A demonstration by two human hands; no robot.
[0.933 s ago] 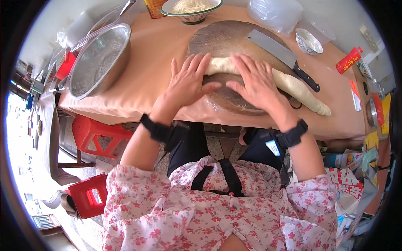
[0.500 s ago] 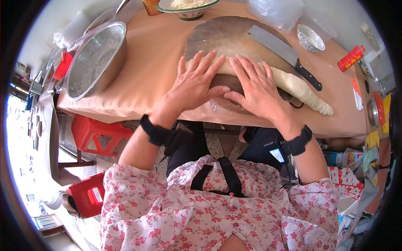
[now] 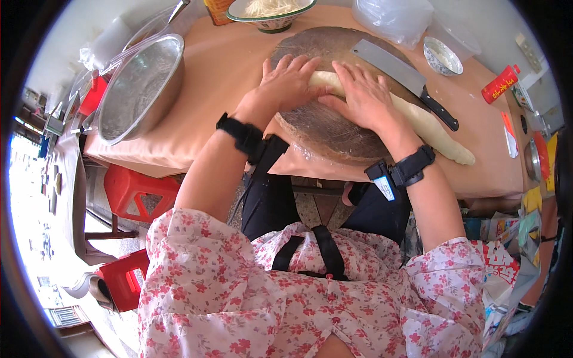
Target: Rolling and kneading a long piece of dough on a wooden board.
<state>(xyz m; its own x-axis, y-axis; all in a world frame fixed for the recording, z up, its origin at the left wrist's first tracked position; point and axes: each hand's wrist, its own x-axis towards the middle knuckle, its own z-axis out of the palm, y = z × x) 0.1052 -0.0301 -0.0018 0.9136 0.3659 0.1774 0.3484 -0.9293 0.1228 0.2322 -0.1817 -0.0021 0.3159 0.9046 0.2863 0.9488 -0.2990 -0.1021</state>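
A long roll of pale dough [image 3: 431,127] lies slantwise over the round wooden board [image 3: 343,132], its tapered right end reaching past the board onto the table. My left hand [image 3: 287,85] rests flat over the dough's left part, hiding that end. On the middle stretch lies my right hand [image 3: 366,98], palm down with fingers stretched out. A short piece of dough shows between the two hands. Beyond the right hand, a cleaver [image 3: 389,64] with a black handle lies on the board, the handle extending over its right edge close to the dough.
A large metal basin [image 3: 141,89] stands at the left of the table [image 3: 218,89]. At the back is a bowl of pale shreds [image 3: 271,25]. A small bowl with white powder [image 3: 442,56], a red bottle [image 3: 500,84] and a plastic bag [image 3: 394,21] are at the right. Red stools [image 3: 140,192] stand below left.
Both hands have slid away from me across the board, and the dough under them has shifted slightly farther. More of the board's near part now shows.
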